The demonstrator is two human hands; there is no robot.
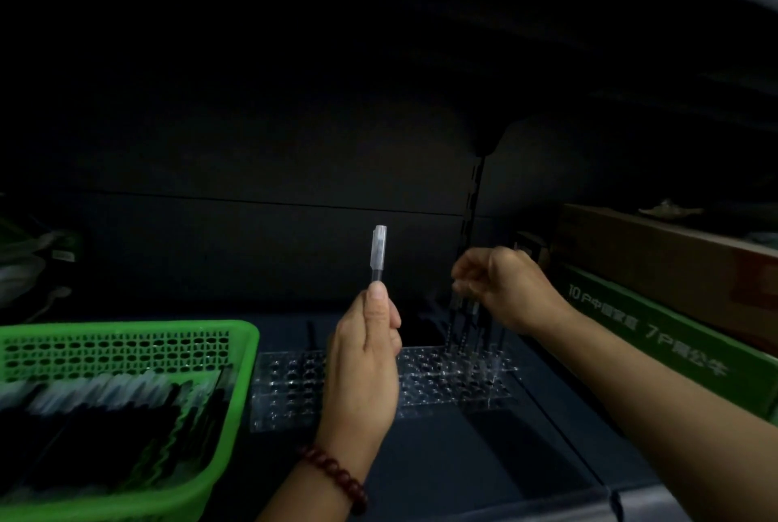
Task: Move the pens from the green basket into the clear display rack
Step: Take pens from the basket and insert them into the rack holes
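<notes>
Nearest, the left hand [366,353] grips a pen [378,256] upright over the clear display rack [294,391], its holes straight below, while the right hand [501,290] pinches a second pen [455,307] at the rack's far right corner, with the green basket [242,391] to the left.

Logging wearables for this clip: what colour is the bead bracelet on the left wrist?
The bracelet is dark reddish-brown, clearest in the head view.

I see what looks like a shop's display shelf [484,458], dimly lit. A dark back panel [252,143] carries a slotted upright [475,201], as retail shelving does. On the shelf sit a clear rack [442,378] of holes and a basket [235,353] full of identical pens [105,403]. Printed boxes [656,336] are stacked at the right.
</notes>
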